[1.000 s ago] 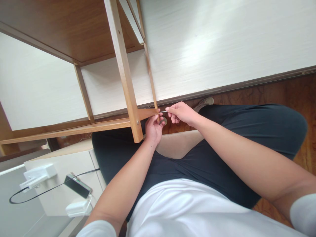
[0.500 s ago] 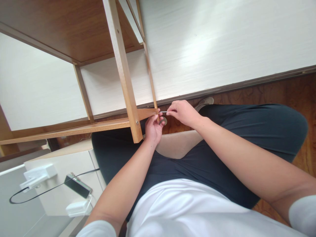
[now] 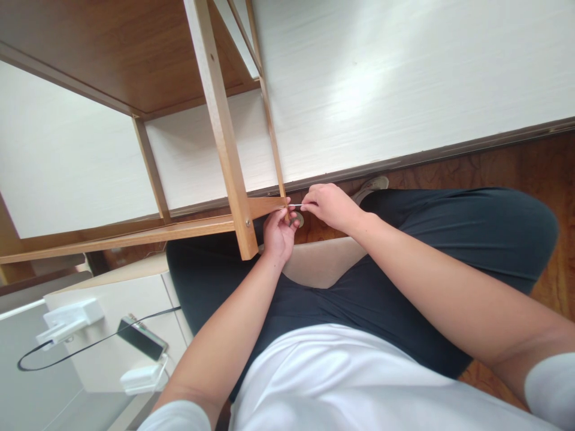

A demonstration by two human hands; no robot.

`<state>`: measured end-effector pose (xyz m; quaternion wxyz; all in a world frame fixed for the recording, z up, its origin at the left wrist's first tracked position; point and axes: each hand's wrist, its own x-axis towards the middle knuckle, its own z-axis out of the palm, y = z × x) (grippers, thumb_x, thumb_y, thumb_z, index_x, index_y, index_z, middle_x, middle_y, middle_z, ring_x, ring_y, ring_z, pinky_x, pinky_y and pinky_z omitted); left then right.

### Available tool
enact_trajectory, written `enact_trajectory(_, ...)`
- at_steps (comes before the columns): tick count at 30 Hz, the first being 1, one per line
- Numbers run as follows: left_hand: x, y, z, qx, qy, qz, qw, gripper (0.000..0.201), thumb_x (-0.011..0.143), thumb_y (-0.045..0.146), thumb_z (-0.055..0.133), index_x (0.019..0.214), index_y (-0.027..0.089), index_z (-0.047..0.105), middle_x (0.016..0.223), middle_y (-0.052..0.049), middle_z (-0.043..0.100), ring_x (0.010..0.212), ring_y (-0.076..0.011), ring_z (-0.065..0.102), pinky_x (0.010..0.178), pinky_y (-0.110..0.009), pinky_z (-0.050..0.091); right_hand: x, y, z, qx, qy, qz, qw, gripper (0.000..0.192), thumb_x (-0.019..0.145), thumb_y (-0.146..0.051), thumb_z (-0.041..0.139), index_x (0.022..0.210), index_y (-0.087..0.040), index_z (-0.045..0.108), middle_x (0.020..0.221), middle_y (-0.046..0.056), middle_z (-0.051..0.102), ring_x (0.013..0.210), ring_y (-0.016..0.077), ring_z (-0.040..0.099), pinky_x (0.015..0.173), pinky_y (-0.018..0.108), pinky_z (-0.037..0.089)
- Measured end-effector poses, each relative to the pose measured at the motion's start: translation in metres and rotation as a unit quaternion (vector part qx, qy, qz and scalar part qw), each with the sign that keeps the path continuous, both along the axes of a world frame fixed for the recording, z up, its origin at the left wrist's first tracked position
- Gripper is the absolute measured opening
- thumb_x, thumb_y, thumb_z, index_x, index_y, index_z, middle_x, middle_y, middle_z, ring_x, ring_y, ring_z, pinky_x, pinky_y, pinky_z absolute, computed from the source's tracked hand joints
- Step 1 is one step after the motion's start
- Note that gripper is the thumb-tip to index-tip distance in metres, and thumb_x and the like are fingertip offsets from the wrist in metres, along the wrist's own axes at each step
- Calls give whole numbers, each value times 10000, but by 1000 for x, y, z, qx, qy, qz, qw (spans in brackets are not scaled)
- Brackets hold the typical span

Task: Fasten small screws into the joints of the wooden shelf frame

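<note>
A wooden furniture frame [image 3: 224, 134] stands on its side at the left, with a slim wooden bar [image 3: 272, 129] running down to its near corner. My left hand [image 3: 278, 239] is closed around the lower end of that bar, its fingers on both sides of the joint. Between finger and thumb, my right hand [image 3: 330, 203] pinches a thin metal rod that looks like a hex key [image 3: 295, 205]. The rod's far end meets the bar by my left fingertips, where the fingers partly hide the contact. A bolt head [image 3: 247, 222] shows on the thick leg.
Below the frame, a pale cabinet surface [image 3: 148, 287] holds a dark-screened device [image 3: 141, 338], white adapters [image 3: 74, 317] and a black cable [image 3: 103, 336]. The white panel [image 3: 404, 72] ends at a dark edge above the wooden floor [image 3: 507, 167]. My crossed legs sit close beneath both hands.
My right hand has shifted slightly left toward the bar with the hex key, and its pinch has turned a little. My left hand keeps its place on the frame.
</note>
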<state>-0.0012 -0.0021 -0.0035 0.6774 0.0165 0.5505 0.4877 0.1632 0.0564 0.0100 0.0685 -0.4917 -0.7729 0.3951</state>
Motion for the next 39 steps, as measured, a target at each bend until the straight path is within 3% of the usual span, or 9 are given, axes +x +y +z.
enact_trajectory(13, 1, 0, 0, -2, 6, -2, 1000, 288, 731, 256, 736, 1012, 203, 762, 856, -27, 722, 701, -104, 615, 640, -238, 422, -1, -2, 3, 24, 16, 3, 1000, 230, 984, -219, 595, 887, -172, 798, 894, 95, 684, 890, 240, 584, 809, 343, 399)
enact_trajectory(27, 1, 0, 0, 4, 2, 3, 1000, 304, 716, 251, 748, 1013, 197, 769, 841, -24, 727, 690, -98, 608, 631, -235, 424, -6, -9, -3, 56, 49, -49, 996, 239, 980, -218, 599, 849, -184, 796, 984, 104, 661, 952, 260, 524, 845, 374, 418)
enact_trajectory(33, 1, 0, -1, 5, 4, -2, 1000, 298, 725, 265, 743, 1015, 198, 763, 840, -23, 726, 695, -99, 613, 642, -240, 426, -8, -11, -11, 30, 99, -87, 991, 218, 959, -229, 647, 784, -193, 772, 931, 75, 644, 921, 234, 545, 856, 359, 425)
enact_trajectory(39, 1, 0, 0, 3, 8, -3, 1000, 271, 725, 266, 741, 986, 194, 763, 839, -30, 725, 685, -97, 609, 639, -233, 425, -10, -14, -11, 70, 111, -90, 987, 198, 956, -219, 638, 813, -201, 773, 1023, 99, 645, 998, 260, 529, 886, 389, 429)
